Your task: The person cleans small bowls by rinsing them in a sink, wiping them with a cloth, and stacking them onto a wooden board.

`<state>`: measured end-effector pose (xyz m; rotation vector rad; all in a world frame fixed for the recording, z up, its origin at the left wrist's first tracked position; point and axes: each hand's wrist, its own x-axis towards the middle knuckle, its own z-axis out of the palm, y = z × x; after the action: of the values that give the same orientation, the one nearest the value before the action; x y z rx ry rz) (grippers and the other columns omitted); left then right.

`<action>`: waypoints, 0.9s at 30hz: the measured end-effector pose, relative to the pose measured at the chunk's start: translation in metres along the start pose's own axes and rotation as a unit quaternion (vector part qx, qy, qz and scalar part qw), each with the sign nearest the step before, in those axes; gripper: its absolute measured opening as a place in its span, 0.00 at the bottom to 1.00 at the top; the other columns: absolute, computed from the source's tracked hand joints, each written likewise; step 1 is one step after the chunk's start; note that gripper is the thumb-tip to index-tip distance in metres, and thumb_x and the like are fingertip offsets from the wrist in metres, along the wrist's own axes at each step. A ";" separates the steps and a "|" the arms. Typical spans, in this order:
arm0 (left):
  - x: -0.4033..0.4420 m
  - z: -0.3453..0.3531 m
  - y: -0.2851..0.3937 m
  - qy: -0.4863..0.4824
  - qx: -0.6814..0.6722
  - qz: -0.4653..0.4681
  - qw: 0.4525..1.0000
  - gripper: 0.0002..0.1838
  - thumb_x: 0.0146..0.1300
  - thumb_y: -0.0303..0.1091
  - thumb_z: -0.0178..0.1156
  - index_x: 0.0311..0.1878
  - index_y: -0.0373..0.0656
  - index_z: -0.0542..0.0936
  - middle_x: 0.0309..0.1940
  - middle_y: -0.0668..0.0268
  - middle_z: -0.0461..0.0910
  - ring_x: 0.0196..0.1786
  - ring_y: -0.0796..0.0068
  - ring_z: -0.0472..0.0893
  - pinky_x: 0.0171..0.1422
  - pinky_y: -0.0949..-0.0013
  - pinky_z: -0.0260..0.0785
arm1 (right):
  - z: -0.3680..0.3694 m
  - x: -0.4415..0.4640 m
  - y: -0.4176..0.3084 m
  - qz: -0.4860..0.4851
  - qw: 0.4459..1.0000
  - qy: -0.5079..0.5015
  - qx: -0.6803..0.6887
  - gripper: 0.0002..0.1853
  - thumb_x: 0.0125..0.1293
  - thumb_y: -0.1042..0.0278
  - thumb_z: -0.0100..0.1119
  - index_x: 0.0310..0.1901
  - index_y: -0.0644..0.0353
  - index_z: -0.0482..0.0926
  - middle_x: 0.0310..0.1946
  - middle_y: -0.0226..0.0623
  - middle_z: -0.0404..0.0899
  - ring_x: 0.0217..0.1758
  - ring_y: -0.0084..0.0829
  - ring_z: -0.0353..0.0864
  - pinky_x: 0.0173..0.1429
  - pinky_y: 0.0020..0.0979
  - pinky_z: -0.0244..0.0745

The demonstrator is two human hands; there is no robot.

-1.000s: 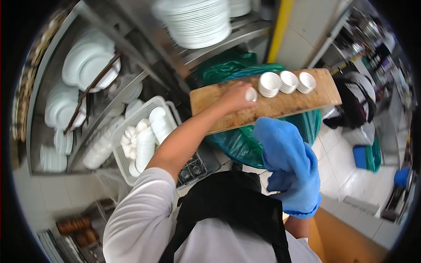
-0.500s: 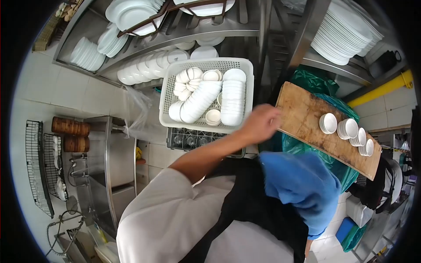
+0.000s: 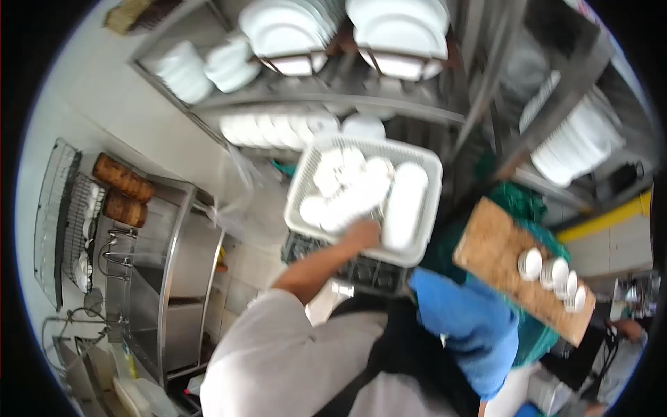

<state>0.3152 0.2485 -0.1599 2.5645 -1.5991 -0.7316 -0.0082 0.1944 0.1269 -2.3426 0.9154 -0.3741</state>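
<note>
My left hand reaches over the near edge of a white perforated basket, low among the white dishes. Its fingers are blurred and partly hidden, so a grip cannot be made out. Inside the basket are a curved row of white bowls, a straight stack of them and loose small pieces. A blue cloth covers my right hand and hangs from it; the fingers under it do not show. On a wooden board to the right stand several short stacks of small white cups.
A dark glass rack lies under the basket. Shelves behind hold plates and more dishes. Green bags surround the board. At left is a steel sink; another person's arm shows at the right edge.
My left hand has gone from the small cups on the board, leftward into the basket. The view has swung left. The blue cloth has stayed at my right hand.
</note>
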 end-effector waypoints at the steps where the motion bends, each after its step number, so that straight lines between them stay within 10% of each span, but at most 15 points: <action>1: -0.005 -0.008 0.006 0.009 0.019 -0.022 1.000 0.15 0.54 0.38 0.58 0.38 0.37 0.85 0.41 0.51 0.85 0.48 0.53 0.84 0.54 0.51 0.75 | 0.001 -0.002 0.000 0.008 1.000 0.003 0.004 0.31 0.48 0.64 0.71 0.57 0.56 0.75 0.50 0.41 0.79 0.54 0.38 0.80 0.55 0.34 0.74; 7: -0.010 -0.023 0.017 0.012 -0.080 -0.143 0.986 0.18 0.53 0.41 0.60 0.38 0.35 0.85 0.43 0.47 0.84 0.49 0.51 0.84 0.54 0.54 0.76 | 0.002 -0.017 0.009 0.055 0.998 0.014 0.018 0.31 0.49 0.64 0.71 0.58 0.56 0.74 0.49 0.40 0.80 0.53 0.37 0.80 0.55 0.33 0.74; 25: -0.023 0.000 -0.024 0.156 -0.268 -0.089 0.947 0.18 0.62 0.49 0.60 0.33 0.41 0.83 0.34 0.50 0.83 0.42 0.48 0.81 0.47 0.49 0.71 | 0.001 -0.010 -0.046 0.102 0.994 0.047 0.009 0.14 0.62 0.80 0.53 0.50 0.62 0.75 0.39 0.37 0.79 0.41 0.30 0.80 0.45 0.31 0.76; 27: -0.046 -0.032 -0.018 0.136 -0.369 -0.074 0.916 0.17 0.64 0.46 0.62 0.31 0.40 0.81 0.24 0.60 0.79 0.28 0.64 0.79 0.38 0.62 0.71 | 0.010 0.002 -0.036 0.086 0.995 0.037 -0.023 0.14 0.61 0.79 0.54 0.50 0.62 0.75 0.39 0.37 0.79 0.41 0.31 0.80 0.45 0.31 0.76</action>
<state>0.3265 0.2896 -0.1189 2.1012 -0.8243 -0.7546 0.0163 0.2177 0.1414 -2.2829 1.1646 -0.3740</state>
